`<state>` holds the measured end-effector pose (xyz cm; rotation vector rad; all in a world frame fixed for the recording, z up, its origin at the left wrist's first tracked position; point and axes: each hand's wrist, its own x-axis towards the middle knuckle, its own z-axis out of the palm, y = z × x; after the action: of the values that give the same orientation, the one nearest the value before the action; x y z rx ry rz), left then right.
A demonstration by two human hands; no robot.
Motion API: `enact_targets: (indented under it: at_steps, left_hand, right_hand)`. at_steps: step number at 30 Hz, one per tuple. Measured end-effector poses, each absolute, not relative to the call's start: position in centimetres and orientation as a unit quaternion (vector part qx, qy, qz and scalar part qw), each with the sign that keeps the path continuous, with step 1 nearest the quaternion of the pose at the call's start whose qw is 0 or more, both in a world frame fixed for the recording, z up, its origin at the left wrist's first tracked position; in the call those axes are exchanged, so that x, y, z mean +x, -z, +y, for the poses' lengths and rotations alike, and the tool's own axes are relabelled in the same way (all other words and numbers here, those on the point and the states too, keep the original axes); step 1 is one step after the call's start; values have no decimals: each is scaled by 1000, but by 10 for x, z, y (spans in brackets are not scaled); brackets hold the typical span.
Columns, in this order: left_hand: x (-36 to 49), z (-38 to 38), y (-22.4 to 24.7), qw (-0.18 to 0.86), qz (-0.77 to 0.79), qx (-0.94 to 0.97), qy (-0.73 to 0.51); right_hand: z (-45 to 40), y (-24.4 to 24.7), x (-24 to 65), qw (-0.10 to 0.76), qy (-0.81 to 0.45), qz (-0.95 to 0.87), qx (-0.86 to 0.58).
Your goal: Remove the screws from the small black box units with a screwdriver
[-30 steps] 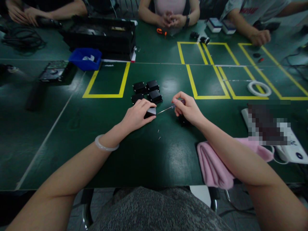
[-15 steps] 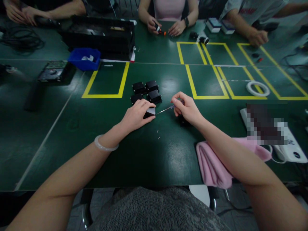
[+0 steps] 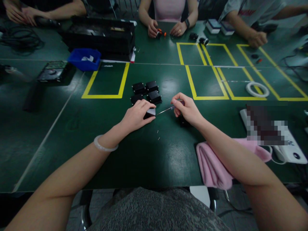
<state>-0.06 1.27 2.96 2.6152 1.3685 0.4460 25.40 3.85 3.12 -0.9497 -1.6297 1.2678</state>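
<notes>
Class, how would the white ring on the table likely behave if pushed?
Lying flat, the white ring would probably slide rather than tip. The glossy tabletop may let it slip easily. Stood on edge, its round outline would likely roll.

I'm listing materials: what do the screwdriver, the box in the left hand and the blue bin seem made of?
Screwdriver: shaft looks like polished metal, being shiny; the right hand mostly hides the handle.
Box: plastic or painted metal, by its plain black side; the pale face may be sheen.
Blue bin: probably smooth plastic, evenly coloured.
</notes>
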Motion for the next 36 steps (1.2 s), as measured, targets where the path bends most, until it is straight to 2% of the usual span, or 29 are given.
enact_targets:
  at_steps: [8, 36]
  left_hand:
    - [-1, 14, -28, 76, 450, 876, -158]
    - [-2, 13, -28, 73, 449, 877, -154]
  right_hand:
    - [38, -33, 256, 404, -475, -669, -404]
    - [35, -35, 254, 409, -495, -657, -395]
